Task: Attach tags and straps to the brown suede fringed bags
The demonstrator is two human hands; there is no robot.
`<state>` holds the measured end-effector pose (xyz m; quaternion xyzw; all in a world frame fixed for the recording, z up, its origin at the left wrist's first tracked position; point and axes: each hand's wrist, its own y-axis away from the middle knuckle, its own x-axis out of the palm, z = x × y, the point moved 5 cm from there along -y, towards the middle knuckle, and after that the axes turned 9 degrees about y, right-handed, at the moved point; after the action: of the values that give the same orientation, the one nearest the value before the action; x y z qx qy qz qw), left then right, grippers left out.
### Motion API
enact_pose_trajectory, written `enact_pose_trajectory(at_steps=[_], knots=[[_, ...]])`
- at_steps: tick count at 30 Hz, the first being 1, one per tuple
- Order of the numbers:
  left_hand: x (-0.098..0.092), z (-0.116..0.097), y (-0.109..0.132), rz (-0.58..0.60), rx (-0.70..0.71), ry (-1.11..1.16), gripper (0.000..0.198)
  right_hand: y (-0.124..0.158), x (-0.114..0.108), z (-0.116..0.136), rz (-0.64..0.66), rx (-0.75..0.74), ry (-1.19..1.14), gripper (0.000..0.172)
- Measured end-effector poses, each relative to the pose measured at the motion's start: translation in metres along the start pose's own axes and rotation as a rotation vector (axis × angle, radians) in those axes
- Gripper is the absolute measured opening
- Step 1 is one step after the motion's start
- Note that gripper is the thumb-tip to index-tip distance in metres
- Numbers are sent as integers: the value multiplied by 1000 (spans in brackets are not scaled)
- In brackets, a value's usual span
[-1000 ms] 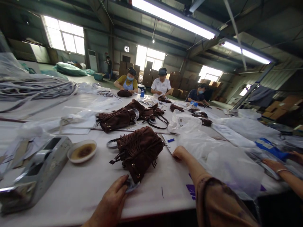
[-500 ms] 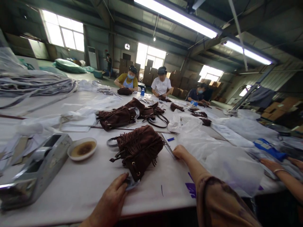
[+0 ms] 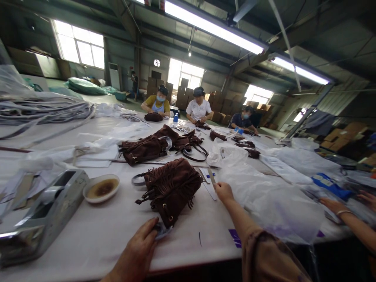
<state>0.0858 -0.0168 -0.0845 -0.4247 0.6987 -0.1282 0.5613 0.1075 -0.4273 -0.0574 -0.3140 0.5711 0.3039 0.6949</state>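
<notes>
A dark brown fringed handbag [image 3: 176, 188] lies on the white table before me, its tasselled cords and a wrapped handle [image 3: 138, 179] on its left side. At its near end, my left hand [image 3: 138, 246] has its fingers closed on a clear-plastic-wrapped strap [image 3: 163, 231]. To the right of the bag, my right hand [image 3: 225, 192] is closed around a thin flat strip [image 3: 211, 177] that looks like metal; its held end is hidden in the fist. Under the strip's tip lie a white paper strip [image 3: 209, 191] and a small blue item [image 3: 210, 175].
A tape dispenser [image 3: 49, 211] and a bowl of brown liquid [image 3: 117, 184] stand on the left. More brown bags [image 3: 149, 145] lie beyond. Plastic sheeting [image 3: 264, 199] covers the right side, near a co-worker's hand [image 3: 331, 204]. Several people sit across the table.
My right hand has lifted the flat strip off the white paper strip, so it now points up and away. My left hand stays at the strap.
</notes>
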Motion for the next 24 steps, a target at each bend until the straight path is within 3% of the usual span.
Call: enact_pose_trajectory(at_steps=[4,7,13,18,24], knots=[[-1,-1,-1,-16,0,10,22,23,-13,9,-45,-43,-30,41],[-1,-1,-1,1,-26,22,21,57,-18,5,-48,-68,-16,29],[-3,-5,-5,30,-56,51,21,117,-3,-11,1,-144,256,20],[-5,-8,-8,43,-57,66,20,116,13,7,-16,-192,310,18],[-5,-7,-7,32,-62,36,20,105,14,17,-52,-171,206,26]])
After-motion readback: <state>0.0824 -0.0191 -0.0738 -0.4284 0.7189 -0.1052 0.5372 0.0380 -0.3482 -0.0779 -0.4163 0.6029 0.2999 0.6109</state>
